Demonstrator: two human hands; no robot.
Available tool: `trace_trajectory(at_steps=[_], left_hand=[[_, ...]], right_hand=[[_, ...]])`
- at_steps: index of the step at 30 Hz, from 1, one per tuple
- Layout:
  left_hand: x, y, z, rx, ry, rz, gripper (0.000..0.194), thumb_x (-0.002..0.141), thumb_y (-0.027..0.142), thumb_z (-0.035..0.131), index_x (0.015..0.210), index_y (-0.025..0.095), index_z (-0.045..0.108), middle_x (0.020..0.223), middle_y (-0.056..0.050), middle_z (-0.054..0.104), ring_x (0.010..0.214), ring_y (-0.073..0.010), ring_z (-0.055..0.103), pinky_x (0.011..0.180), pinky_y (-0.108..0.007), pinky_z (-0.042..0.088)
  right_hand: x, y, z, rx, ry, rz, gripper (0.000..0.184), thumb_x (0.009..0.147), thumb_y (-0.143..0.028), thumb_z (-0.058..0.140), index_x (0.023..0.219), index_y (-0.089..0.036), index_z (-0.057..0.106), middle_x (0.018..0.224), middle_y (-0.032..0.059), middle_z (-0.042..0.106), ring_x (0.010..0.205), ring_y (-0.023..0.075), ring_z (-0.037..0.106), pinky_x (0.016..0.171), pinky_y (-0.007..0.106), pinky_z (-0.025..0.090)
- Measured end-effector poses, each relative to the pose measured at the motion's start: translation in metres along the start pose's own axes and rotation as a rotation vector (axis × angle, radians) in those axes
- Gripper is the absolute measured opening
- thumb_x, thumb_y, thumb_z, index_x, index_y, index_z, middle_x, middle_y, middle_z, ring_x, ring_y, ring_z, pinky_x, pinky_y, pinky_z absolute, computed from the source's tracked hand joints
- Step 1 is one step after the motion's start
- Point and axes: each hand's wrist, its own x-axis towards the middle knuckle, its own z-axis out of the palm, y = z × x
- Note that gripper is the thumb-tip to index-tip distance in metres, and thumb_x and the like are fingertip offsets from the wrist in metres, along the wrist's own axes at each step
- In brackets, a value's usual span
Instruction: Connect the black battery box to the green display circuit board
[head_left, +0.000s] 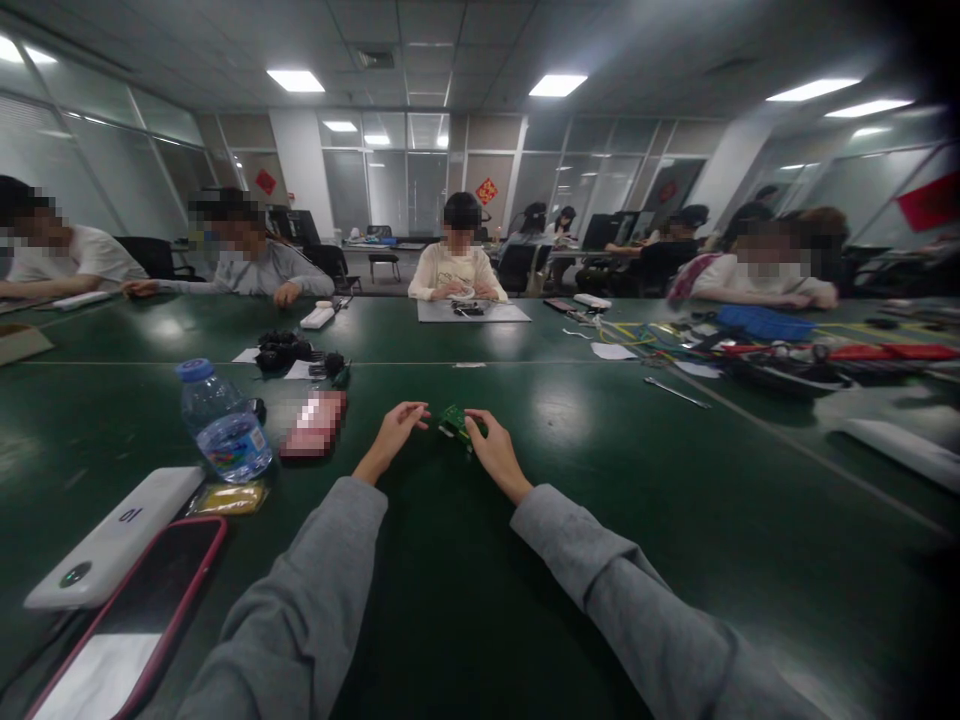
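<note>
A small green circuit board (452,418) is just above or on the dark green table, between my two hands. My right hand (493,447) grips its right edge between thumb and fingers, which cover part of it. On the other side, my left hand (399,428) is a short gap away from the board. Its fingers point toward the board, thumb and fingertips slightly apart, with nothing visible between them.
To my left are a water bottle (229,435), a pink phone-like object (313,424), a yellow packet (229,498), a white device (120,540) and a red-rimmed phone (161,590). Tweezers (676,392) and tangled cables (645,335) lie to the right. Several people sit around the table.
</note>
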Motion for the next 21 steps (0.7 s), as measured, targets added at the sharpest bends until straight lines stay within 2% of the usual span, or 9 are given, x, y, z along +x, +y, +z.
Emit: trace_trajectory(at_steps=[3, 7, 9, 11, 13, 15, 18, 21], left_hand=[[-0.001, 0.002, 0.0, 0.0, 0.008, 0.01, 0.042, 0.081, 0.047, 0.051, 0.107, 0.015, 0.059, 0.1, -0.01, 0.066, 0.075, -0.015, 0.062, 0.082, -0.034, 0.045], [-0.001, 0.001, 0.0, -0.006, 0.011, 0.001, 0.043, 0.08, 0.048, 0.052, 0.106, 0.015, 0.059, 0.1, -0.01, 0.066, 0.076, -0.0151, 0.062, 0.082, -0.034, 0.045], [-0.001, 0.0, 0.0, -0.004, 0.007, -0.012, 0.043, 0.081, 0.048, 0.051, 0.107, 0.015, 0.059, 0.101, -0.01, 0.066, 0.077, -0.0152, 0.062, 0.083, -0.035, 0.045], [0.0, -0.001, -0.001, 0.0, 0.009, -0.024, 0.043, 0.081, 0.048, 0.051, 0.107, 0.015, 0.059, 0.101, -0.01, 0.066, 0.077, -0.0152, 0.062, 0.084, -0.036, 0.044], [0.0, -0.001, -0.001, -0.001, 0.003, -0.029, 0.043, 0.081, 0.047, 0.05, 0.107, 0.015, 0.059, 0.101, -0.01, 0.066, 0.078, -0.0153, 0.062, 0.084, -0.036, 0.044], [0.0, -0.001, -0.001, -0.009, -0.015, -0.022, 0.042, 0.081, 0.047, 0.05, 0.108, 0.015, 0.059, 0.101, -0.01, 0.066, 0.079, -0.0154, 0.062, 0.085, -0.036, 0.043], [-0.001, 0.001, -0.002, -0.017, -0.025, -0.014, 0.042, 0.081, 0.047, 0.051, 0.107, 0.015, 0.059, 0.1, -0.01, 0.066, 0.078, -0.0157, 0.062, 0.083, -0.035, 0.043], [-0.002, 0.001, -0.001, -0.018, -0.032, -0.022, 0.042, 0.081, 0.047, 0.051, 0.106, 0.015, 0.06, 0.099, -0.01, 0.066, 0.077, -0.0157, 0.062, 0.083, -0.035, 0.043]], right_hand=[[-0.001, 0.001, 0.003, -0.09, 0.024, -0.045, 0.043, 0.082, -0.046, 0.054, 0.114, -0.018, 0.055, 0.112, 0.01, 0.059, 0.103, 0.0231, 0.056, 0.089, 0.039, 0.045], [-0.001, 0.003, 0.002, -0.209, -0.013, -0.127, 0.05, 0.077, -0.037, 0.062, 0.122, -0.019, 0.05, 0.118, 0.0093, 0.056, 0.106, 0.0235, 0.055, 0.091, 0.04, 0.044], [-0.003, 0.004, -0.007, -0.246, -0.041, -0.148, 0.048, 0.079, -0.032, 0.059, 0.124, -0.02, 0.049, 0.12, 0.0084, 0.056, 0.108, 0.0226, 0.054, 0.092, 0.039, 0.044], [-0.008, 0.01, -0.026, -0.283, -0.066, -0.174, 0.047, 0.08, -0.032, 0.057, 0.125, -0.021, 0.048, 0.122, 0.0079, 0.055, 0.108, 0.0222, 0.054, 0.093, 0.039, 0.044], [-0.015, 0.024, -0.058, -0.328, -0.074, -0.184, 0.048, 0.081, -0.034, 0.055, 0.127, -0.022, 0.047, 0.122, 0.0075, 0.055, 0.107, 0.0225, 0.055, 0.092, 0.039, 0.044], [-0.026, 0.047, -0.103, -0.386, -0.039, -0.128, 0.05, 0.08, -0.041, 0.056, 0.126, -0.022, 0.049, 0.116, 0.0084, 0.059, 0.101, 0.0241, 0.058, 0.086, 0.039, 0.047], [-0.049, 0.083, -0.193, -0.46, 0.048, 0.045, 0.06, 0.073, -0.055, 0.061, 0.124, -0.023, 0.052, 0.109, 0.0118, 0.062, 0.081, 0.0245, 0.062, 0.07, 0.039, 0.05], [-0.077, 0.099, -0.28, -0.557, 0.227, 0.221, 0.065, 0.068, -0.065, 0.061, 0.118, -0.022, 0.059, 0.098, 0.0194, 0.065, 0.057, 0.0206, 0.058, 0.058, 0.041, 0.046]])
